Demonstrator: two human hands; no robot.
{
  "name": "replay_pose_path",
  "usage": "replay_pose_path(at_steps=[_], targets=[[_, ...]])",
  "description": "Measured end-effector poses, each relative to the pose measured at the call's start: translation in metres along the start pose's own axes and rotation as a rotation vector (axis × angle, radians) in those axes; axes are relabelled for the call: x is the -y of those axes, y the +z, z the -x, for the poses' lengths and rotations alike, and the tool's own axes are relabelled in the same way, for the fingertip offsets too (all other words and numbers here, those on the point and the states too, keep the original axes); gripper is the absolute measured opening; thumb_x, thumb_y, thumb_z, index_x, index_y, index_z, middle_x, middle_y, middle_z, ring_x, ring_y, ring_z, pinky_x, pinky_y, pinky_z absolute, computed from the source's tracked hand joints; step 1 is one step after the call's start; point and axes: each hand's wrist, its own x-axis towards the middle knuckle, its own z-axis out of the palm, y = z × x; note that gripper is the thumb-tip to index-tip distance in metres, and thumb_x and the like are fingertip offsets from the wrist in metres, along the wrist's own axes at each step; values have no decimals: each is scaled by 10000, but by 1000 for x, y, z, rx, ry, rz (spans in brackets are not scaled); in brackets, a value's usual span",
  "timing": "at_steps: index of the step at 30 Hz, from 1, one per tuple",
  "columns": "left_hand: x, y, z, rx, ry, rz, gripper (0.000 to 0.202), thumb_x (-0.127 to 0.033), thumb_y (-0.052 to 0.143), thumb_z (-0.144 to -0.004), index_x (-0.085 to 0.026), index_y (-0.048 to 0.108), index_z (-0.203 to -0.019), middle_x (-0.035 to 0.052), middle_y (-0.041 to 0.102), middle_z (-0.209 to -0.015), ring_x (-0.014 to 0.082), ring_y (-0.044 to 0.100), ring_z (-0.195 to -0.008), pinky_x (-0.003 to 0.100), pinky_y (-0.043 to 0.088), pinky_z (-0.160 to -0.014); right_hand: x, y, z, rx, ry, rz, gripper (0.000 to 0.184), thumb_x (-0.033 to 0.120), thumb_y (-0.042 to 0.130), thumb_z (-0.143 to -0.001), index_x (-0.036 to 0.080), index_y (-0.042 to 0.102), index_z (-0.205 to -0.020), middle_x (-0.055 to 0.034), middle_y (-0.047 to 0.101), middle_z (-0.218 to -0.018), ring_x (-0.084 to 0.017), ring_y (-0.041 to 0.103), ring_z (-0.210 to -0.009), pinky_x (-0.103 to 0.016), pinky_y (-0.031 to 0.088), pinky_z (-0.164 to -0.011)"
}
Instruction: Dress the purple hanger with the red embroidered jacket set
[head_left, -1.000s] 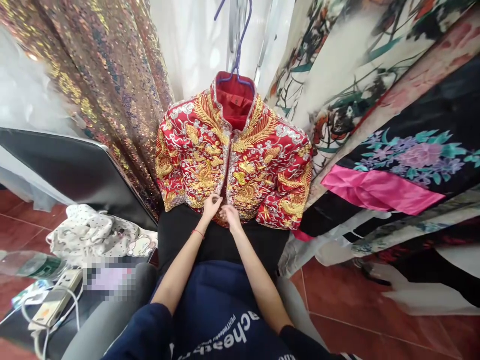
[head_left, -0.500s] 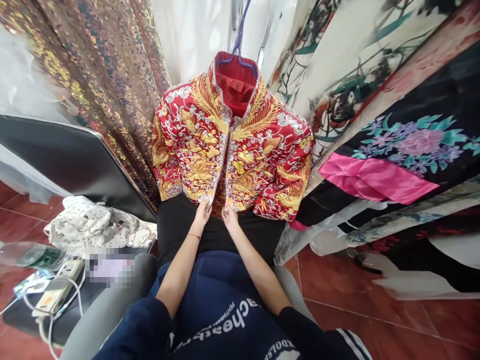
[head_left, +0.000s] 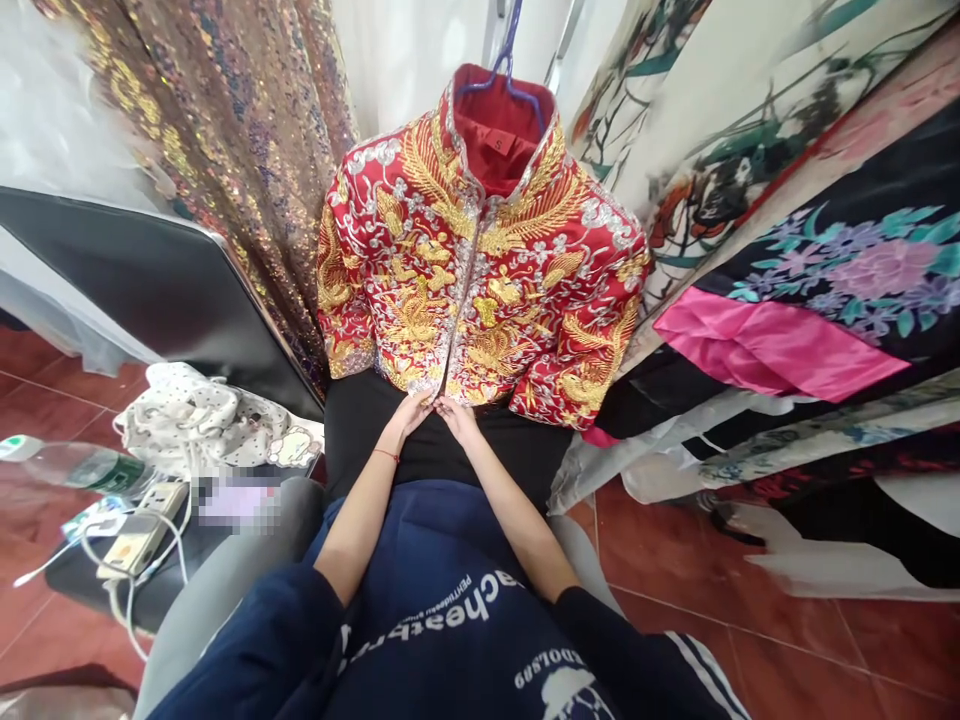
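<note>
A red jacket point(head_left: 480, 270) thick with gold and silver embroidery hangs on a purple hanger point(head_left: 510, 60), its front closed down the middle. My left hand point(head_left: 409, 412) and my right hand point(head_left: 454, 415) meet at the bottom of the front opening, fingers pinched on the hem edges. A thin red string circles my left wrist. Below the jacket hangs black fabric point(head_left: 450, 450).
A sequinned gold-brown dress point(head_left: 225, 140) hangs at the left, floral printed garments point(head_left: 787, 200) at the right. A black board point(head_left: 150, 290) leans at the left. A white spotted bag point(head_left: 202, 425), a water bottle point(head_left: 82, 468) and a power strip with cables point(head_left: 139, 535) lie lower left. Red floor tiles point(head_left: 750, 620) show.
My hands have slid down from the lower front of the jacket to its bottom hem. The view has shifted, so the jacket sits higher and further right.
</note>
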Motion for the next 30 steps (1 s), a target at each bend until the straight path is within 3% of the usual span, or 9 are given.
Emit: replay_pose_path(at_steps=[7, 13, 17, 21, 25, 30], targets=[[0, -1, 0, -37, 15, -17, 71, -163, 734, -773, -130, 718, -833, 61, 749, -847, 112, 669, -769, 207, 520, -729, 4, -4, -1, 8, 28, -8, 126, 154, 763, -683, 140, 668, -763, -4, 706, -666, -97, 629, -591, -205, 489, -600], [1, -1, -1, -83, 35, -2, 108, -179, 795, -751, -146, 723, -825, 55, 736, -827, 101, 626, -717, 219, 481, -696, 5, -3, -2, -9, 14, -23, 214, 229, 800, -690, 166, 625, -794, 52, 616, -574, -71, 552, -521, -174, 438, -524], [2, -2, -2, -84, 36, 20, 153, -177, 826, -723, -144, 730, -838, 44, 728, -820, 84, 606, -693, 200, 471, -677, 7, -5, -3, -9, 46, -24, 215, 316, 771, -748, 163, 632, -809, 36, 611, -578, -80, 544, -514, -183, 436, -496], [2, -4, -3, -84, 22, 30, 203, -179, 865, -682, -147, 734, -833, 38, 720, -814, 82, 599, -693, 193, 461, -658, 9, -8, -4, 1, 82, -36, 114, 247, 711, -824, 161, 651, -867, 48, 598, -601, -60, 529, -520, -160, 434, -502], [2, -6, -5, -87, 14, 36, 230, -191, 888, -661, -153, 739, -832, 48, 728, -844, 90, 601, -710, 202, 461, -662, 8, -13, -9, 17, 141, -19, 180, 319, 640, -949, 139, 645, -955, 31, 621, -737, -62, 553, -579, -188, 486, -545], [3, -7, -7, -84, 9, 43, 223, -193, 887, -665, -152, 748, -835, 42, 715, -809, 90, 585, -686, 212, 457, -663, 6, -18, -16, 8, 167, 15, 313, 396, 609, -977, 148, 627, -1167, -52, 670, -1067, -136, 661, -854, -305, 589, -733]])
